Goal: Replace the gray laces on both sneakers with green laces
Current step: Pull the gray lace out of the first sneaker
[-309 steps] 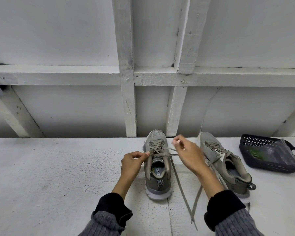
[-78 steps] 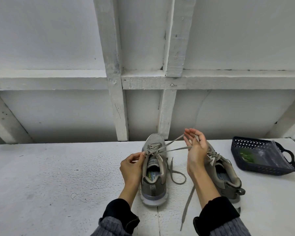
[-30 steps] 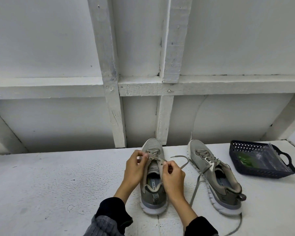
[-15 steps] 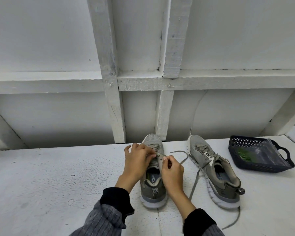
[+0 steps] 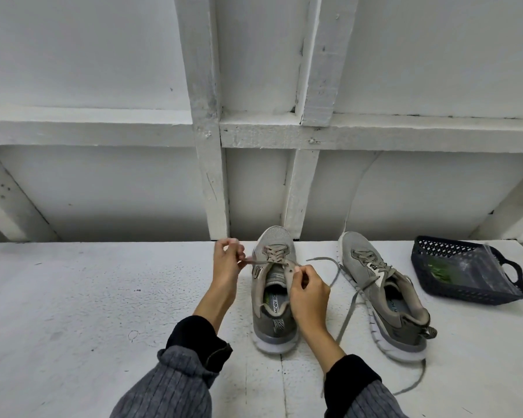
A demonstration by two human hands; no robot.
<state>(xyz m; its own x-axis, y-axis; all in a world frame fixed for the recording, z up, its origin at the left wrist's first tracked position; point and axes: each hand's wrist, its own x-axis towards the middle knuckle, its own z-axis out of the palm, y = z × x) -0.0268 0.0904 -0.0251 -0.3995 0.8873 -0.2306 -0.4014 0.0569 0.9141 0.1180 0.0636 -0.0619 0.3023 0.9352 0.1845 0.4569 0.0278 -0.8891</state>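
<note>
Unlacing the left sneaker (image 5: 274, 300), which sits toe-away on the white table (image 5: 73, 312). Left hand (image 5: 227, 263) is pinched on the gray lace (image 5: 255, 262) just left of the eyelets; right hand (image 5: 307, 289) is pinched on the shoe's right eyelet flap, seemingly steadying it. Upper eyelets look empty, lower rows still crossed. To do it well: pull one crossing at a time, draw the lace straight out along the eyelet axis, keep the flap pinned so the shoe doesn't slide. Right sneaker (image 5: 381, 291) sits just beside it, still laced at the toe, loose ends trailing on the table. Green laces (image 5: 440, 271) look bagged in the dark basket (image 5: 465, 292), far right, untouched. Early in the task.
</note>
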